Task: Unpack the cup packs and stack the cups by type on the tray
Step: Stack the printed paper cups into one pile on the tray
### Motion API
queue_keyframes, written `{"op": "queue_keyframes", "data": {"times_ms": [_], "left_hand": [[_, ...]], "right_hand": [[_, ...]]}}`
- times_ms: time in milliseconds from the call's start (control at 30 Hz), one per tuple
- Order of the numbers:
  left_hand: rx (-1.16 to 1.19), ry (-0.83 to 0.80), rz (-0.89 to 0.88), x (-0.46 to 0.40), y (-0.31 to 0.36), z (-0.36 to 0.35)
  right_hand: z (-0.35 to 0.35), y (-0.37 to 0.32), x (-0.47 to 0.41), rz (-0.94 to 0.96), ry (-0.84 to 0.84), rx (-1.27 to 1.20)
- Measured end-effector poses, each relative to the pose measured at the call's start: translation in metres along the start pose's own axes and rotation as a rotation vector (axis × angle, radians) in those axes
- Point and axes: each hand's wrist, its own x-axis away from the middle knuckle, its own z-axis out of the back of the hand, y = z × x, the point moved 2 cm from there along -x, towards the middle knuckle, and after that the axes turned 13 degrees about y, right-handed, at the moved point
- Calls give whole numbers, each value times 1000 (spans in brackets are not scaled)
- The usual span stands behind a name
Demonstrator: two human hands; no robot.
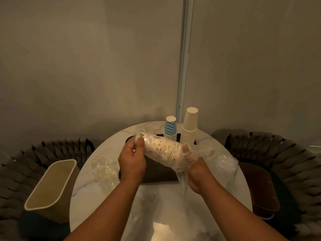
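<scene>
round marble table [97, 188] with a dark tray [156, 173] on it, two stacks already standing at the tray's far edge: blue striped cups [170, 127] and plain cups [189, 126], just beside each other. printed cup pack [161, 148] held above the tray, long axis running far-left to near-right. left hand [132, 160] gripped round the closed-bottom end, right hand [196, 173] pinching the loose wrap [199, 153] at the rim end. probably sliding the sleeve off rightward next.
</scene>
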Motion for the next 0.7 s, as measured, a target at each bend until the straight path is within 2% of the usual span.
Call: {"op": "queue_keyframes", "data": {"times_ms": [133, 233, 333, 433, 500, 600, 700], "left_hand": [[-136, 103, -104, -3, -1, 6], [-212, 162, -97, -11, -6, 4], [-237, 164, -108, -8, -2, -3], [-193, 251, -141, -4, 9, 0], [-198, 151, -72, -5, -2, 2], [-256, -153, 68, 3, -27, -2], [-335, -250, 61, 15, -43, -8]], "right_hand": [[16, 20, -6, -21, 84, 57], [19, 17, 2, 27, 84, 121], [20, 22, 3, 61, 72, 154], [27, 31, -3, 71, 78, 79], [33, 33, -4, 50, 50, 14], [38, 43, -9, -24, 52, -10], [44, 71, -14, -190, 52, -38]]}}
